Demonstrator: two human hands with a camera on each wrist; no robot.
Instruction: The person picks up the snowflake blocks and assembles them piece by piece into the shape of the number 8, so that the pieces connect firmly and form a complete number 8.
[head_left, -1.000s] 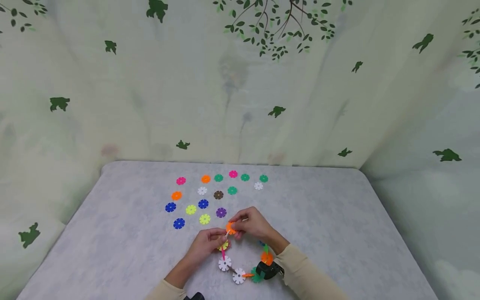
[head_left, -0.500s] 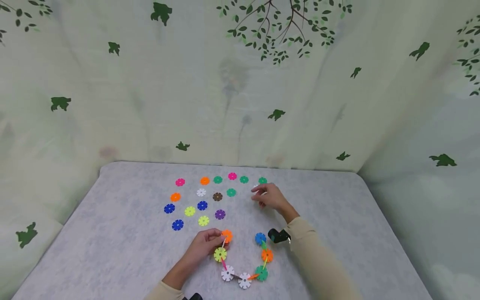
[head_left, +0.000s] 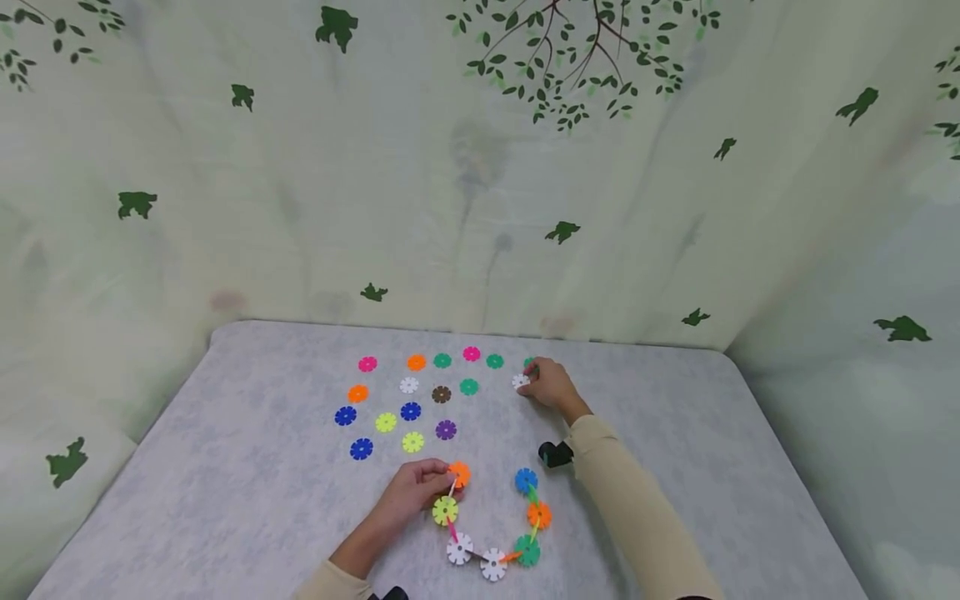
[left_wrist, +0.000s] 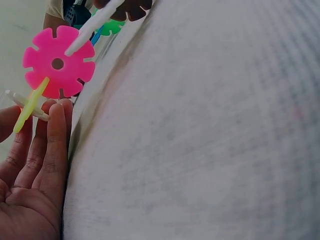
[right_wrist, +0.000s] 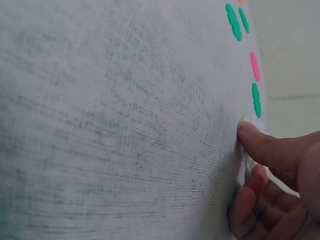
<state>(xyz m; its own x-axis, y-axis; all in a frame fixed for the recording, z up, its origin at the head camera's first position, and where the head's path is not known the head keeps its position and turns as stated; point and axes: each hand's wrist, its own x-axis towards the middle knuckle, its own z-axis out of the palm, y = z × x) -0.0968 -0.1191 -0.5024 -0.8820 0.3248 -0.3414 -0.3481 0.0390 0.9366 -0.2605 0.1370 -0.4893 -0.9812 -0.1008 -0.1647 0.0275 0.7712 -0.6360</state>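
Observation:
My left hand (head_left: 408, 496) pinches the orange notched plastic disc (head_left: 461, 474) at the upper-left end of a linked chain. From there the chain curves through a yellow disc (head_left: 445, 510), two white ones, a green disc (head_left: 528, 550) and an orange one to a blue disc (head_left: 527, 481); other discs stand edge-on between them. In the left wrist view a pink disc (left_wrist: 58, 62) shows above the fingertips. Farther out, my right hand (head_left: 553, 385) pinches a loose white notched disc (head_left: 519, 381), thumb on one side and fingers on the other in the right wrist view.
Several loose discs lie flat at the back left of the grey table (head_left: 675, 467), among them a purple disc (head_left: 446, 430), a brown disc (head_left: 441, 394) and a pink disc (head_left: 471, 354). A green disc (head_left: 529, 363) is partly hidden behind the right hand.
My right hand has left the orange disc and moved away to the back right, where it now grips the white disc. The left hand keeps its hold; the chain has shifted slightly toward me.

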